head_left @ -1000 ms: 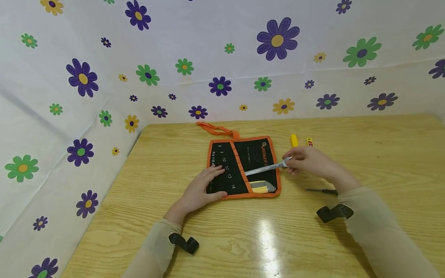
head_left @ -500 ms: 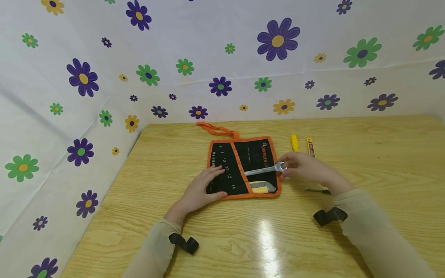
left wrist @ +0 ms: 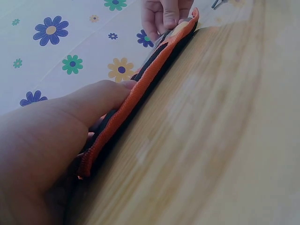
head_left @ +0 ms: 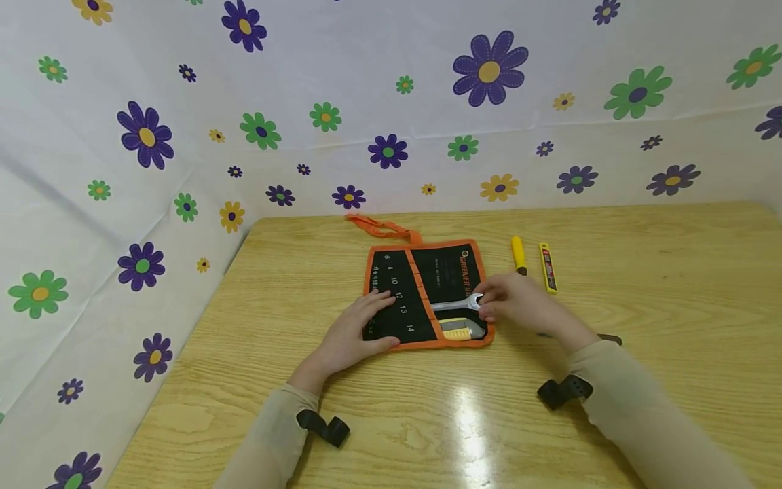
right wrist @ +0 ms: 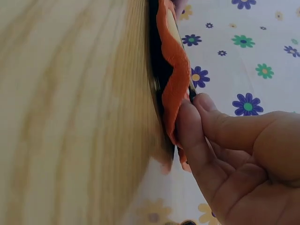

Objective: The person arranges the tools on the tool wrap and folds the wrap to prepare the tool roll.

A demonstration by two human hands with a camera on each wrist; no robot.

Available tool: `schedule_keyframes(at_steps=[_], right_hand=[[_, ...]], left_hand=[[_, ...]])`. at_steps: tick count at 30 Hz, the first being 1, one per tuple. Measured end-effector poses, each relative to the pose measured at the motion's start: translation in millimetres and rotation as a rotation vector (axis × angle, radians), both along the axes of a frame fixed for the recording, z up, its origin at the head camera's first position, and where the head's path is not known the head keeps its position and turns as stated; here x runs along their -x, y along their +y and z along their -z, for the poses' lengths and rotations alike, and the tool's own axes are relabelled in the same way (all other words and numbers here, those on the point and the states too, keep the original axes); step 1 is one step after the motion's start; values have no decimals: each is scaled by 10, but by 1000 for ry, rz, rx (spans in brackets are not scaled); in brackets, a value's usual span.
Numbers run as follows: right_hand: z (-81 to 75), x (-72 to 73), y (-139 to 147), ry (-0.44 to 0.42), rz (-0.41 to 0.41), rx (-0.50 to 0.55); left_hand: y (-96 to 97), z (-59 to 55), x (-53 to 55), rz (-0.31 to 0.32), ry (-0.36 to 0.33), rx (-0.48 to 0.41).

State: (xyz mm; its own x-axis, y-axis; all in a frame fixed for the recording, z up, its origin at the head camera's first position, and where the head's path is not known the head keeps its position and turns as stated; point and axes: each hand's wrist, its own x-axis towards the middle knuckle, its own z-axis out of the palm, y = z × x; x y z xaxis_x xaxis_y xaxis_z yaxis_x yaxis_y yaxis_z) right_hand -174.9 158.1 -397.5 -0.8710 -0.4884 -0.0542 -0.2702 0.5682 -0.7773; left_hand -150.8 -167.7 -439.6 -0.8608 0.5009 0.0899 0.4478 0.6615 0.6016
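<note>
A black tool pouch (head_left: 444, 268) with orange edging lies unfolded on the wooden table. My left hand (head_left: 354, 329) rests over its numbered pocket side, fingers spread and thumb near the front edge, holding it down. A silver open-ended wrench (head_left: 449, 305) sits partly inside a pocket, its jaw end sticking out to the right. The fingertips of my right hand (head_left: 519, 302) pinch that end at the pouch's right side; the right wrist view shows thumb and forefinger (right wrist: 192, 122) together beside the orange edge. Below the wrench, a yellow-and-grey utility knife (head_left: 462, 330) is tucked in another pocket.
Beyond my right hand lie a yellow-handled tool (head_left: 518, 252) and a slim yellow box (head_left: 548, 268). A thin dark tool (head_left: 609, 338) is partly covered by my right wrist. The pouch's orange strap (head_left: 385, 229) trails toward the flowered cloth (head_left: 391, 81) behind the table.
My right hand has moved left and slightly down, and the wrench has slid deeper into its pocket. The left hand has stayed on the pouch.
</note>
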Motion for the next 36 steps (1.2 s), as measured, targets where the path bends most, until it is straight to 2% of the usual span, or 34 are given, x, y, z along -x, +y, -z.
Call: schedule_keyframes(at_steps=[6,13,21,28,36], right_hand=[[12,-20,-44,-11,19,3],[15,-23,-72,-39,-21,31],[-64,-51,-77,-66,-44,31],[-130,-72,-76,-44,-73,0],[-120,-64,-55,-48,-90,-21]], left_hand=[[0,-2,1,1,-6,-1],[1,-11,-2,-7,-18,0],[-1,-13,-2,-10,-20,12],[-4,-17,-2,-7,-14,10],[0,-24,-9,-9,-19,15]])
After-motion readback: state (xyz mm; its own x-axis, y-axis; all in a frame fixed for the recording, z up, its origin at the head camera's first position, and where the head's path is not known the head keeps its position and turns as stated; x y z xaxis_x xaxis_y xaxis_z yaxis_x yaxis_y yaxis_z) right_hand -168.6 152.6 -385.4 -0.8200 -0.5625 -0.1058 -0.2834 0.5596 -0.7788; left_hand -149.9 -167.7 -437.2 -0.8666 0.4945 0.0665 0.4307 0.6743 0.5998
